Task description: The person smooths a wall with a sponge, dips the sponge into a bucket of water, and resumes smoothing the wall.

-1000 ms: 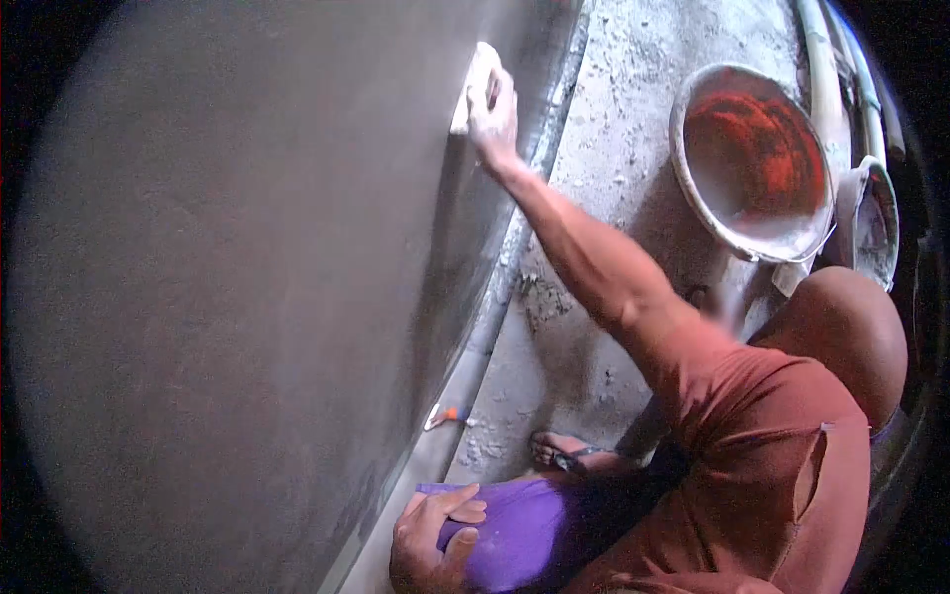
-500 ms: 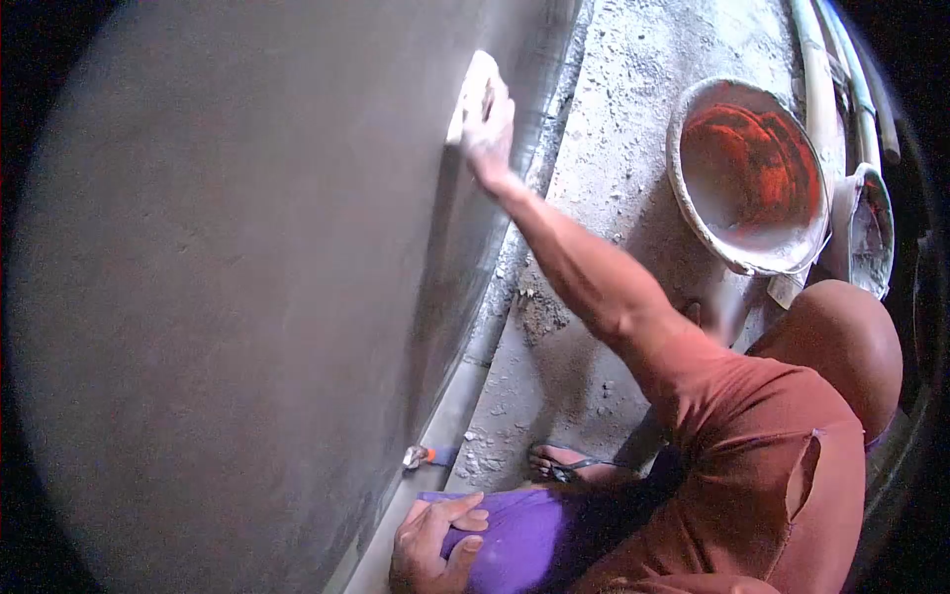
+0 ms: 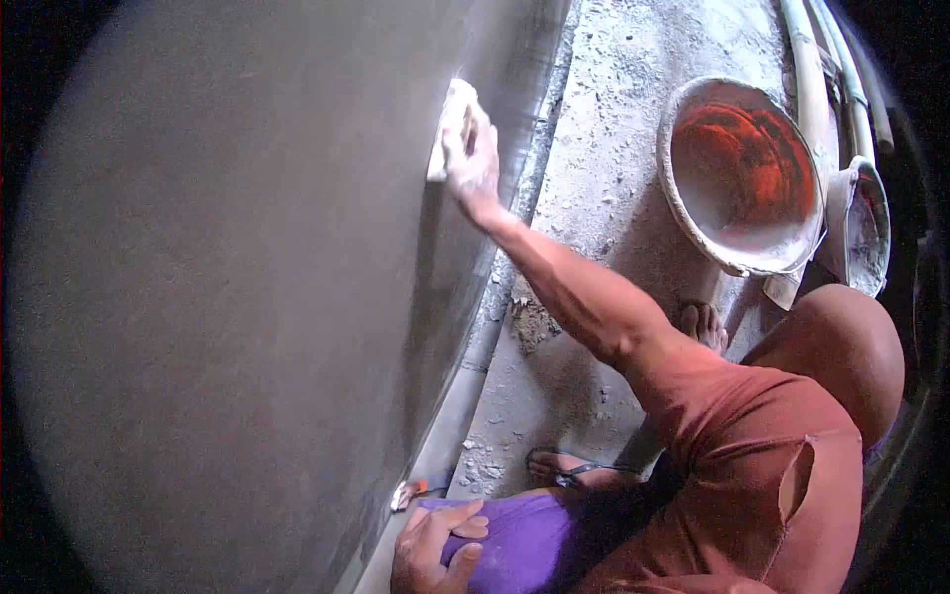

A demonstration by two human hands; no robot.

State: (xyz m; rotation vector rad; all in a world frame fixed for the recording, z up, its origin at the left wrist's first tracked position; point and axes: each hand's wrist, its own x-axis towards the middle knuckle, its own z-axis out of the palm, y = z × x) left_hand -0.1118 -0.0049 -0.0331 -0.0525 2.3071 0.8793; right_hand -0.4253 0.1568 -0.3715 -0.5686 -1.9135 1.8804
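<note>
My right hand (image 3: 472, 158) is wrapped round a pale, flat smoothing pad (image 3: 450, 129), its broad face against the grey plastered wall (image 3: 247, 277). I cannot make out whether the pad is a sponge or a float. Low in the view, my left hand (image 3: 435, 549) rests on the purple cloth (image 3: 510, 540) over my knee, fingers spread and holding nothing. Close to that hand, at the wall's foot, lies a small tool (image 3: 406, 493) with an orange band, partly hidden by the knee.
A large basin (image 3: 683, 203) with reddish insides stands on the gritty floor (image 3: 614, 89) to the right. Beside it are a smaller bucket (image 3: 853, 228) and several poles (image 3: 811, 89). Loose rubble (image 3: 480, 470) lies along the wall base. My sandalled foot (image 3: 564, 465) is near it.
My right hand and the pad have slid down and slightly left along the wall. My left hand stays on the knee. The view has shifted slightly.
</note>
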